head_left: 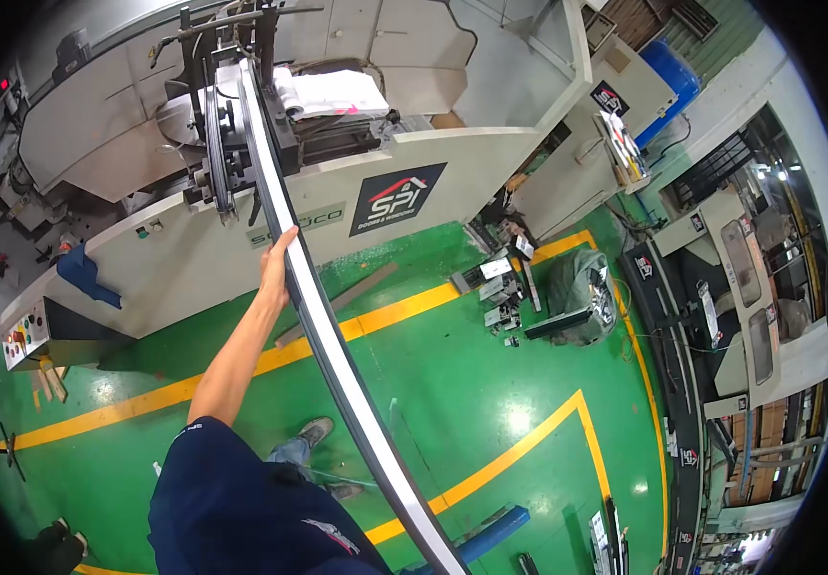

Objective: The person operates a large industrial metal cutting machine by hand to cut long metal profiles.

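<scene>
A long black profile with a white strip along its face runs from the machine at the top down to the bottom edge. My left hand is closed around its left edge, at about mid-length, with the arm stretched forward from a dark blue sleeve. The profile's far end rests at the machine's dark clamping parts, beside a shorter dark profile piece. My right hand is outside the view.
The light machine housing spans the top, with a control panel at left. Offcuts and a grey-green bag stand on the green floor at right. A blue roll lies low. Another person's foot shows bottom left.
</scene>
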The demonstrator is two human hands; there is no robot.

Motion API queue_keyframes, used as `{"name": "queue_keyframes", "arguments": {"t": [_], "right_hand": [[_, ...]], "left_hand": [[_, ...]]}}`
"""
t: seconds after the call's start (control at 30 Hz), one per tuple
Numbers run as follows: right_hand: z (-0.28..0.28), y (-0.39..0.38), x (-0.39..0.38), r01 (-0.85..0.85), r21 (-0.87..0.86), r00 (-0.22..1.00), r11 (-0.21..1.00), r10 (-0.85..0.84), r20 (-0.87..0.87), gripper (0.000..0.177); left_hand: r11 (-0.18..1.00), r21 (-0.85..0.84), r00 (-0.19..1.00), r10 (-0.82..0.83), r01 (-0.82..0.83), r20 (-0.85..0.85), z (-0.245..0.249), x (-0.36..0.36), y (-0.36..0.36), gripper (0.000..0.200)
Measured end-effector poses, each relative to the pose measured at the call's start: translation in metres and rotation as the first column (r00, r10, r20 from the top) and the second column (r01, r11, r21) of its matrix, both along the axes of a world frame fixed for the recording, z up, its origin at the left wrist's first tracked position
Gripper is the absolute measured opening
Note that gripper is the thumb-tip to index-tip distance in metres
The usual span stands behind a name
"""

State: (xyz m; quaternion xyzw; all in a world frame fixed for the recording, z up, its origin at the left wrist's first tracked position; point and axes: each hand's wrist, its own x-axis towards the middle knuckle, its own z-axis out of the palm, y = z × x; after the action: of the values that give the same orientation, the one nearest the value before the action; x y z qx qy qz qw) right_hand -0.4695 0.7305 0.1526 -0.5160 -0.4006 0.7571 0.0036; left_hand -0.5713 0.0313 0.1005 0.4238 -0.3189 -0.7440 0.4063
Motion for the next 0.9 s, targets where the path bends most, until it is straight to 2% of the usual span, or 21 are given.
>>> {"name": "queue_keyframes", "arguments": {"t": [0.1, 0.2, 0.4, 0.47, 0.57, 0.77, 0.9], "right_hand": [[-0.021, 0.009, 0.006, -0.11, -0.18, 0.988, 0.977, 0.087, -0.13, 0.053], [-0.015, -0.017, -0.002, -0.118, -0.255, 0.983, 0.96, 0.076, -0.167, 0.056], [-0.026, -0.043, -0.02, -0.185, -0.264, 0.975, 0.947, 0.143, -0.169, 0.052], [-0.008, -0.072, -0.029, -0.2, -0.3, 0.975, 0.933, 0.16, -0.152, 0.053], [-0.008, -0.08, -0.035, -0.266, -0.268, 0.963, 0.926, 0.246, -0.107, 0.053], [-0.003, -0.1, -0.045, -0.257, -0.238, 0.966, 0.937, 0.249, -0.064, 0.056], [-0.004, -0.106, -0.046, -0.295, -0.257, 0.955, 0.92, 0.276, -0.109, 0.057]], "left_hand": [[1.0, -0.003, 1.0, -0.008, 0.008, 0.004, 0.001, -0.001, -0.001, 0.04], [1.0, -0.016, 1.0, -0.002, 0.003, 0.028, -0.008, -0.004, 0.001, 0.041], [0.999, -0.024, 0.996, -0.04, 0.042, 0.077, -0.025, -0.007, 0.002, 0.043], [0.996, 0.011, 0.995, -0.088, 0.088, 0.04, -0.029, -0.007, -0.001, 0.069], [0.995, 0.031, 0.995, -0.097, 0.097, 0.008, -0.036, -0.01, -0.01, 0.066], [0.997, 0.015, 0.997, -0.07, 0.07, -0.018, -0.037, -0.016, -0.022, 0.061], [0.998, 0.019, 0.998, -0.063, 0.063, -0.023, -0.037, -0.018, -0.029, 0.064]]}}
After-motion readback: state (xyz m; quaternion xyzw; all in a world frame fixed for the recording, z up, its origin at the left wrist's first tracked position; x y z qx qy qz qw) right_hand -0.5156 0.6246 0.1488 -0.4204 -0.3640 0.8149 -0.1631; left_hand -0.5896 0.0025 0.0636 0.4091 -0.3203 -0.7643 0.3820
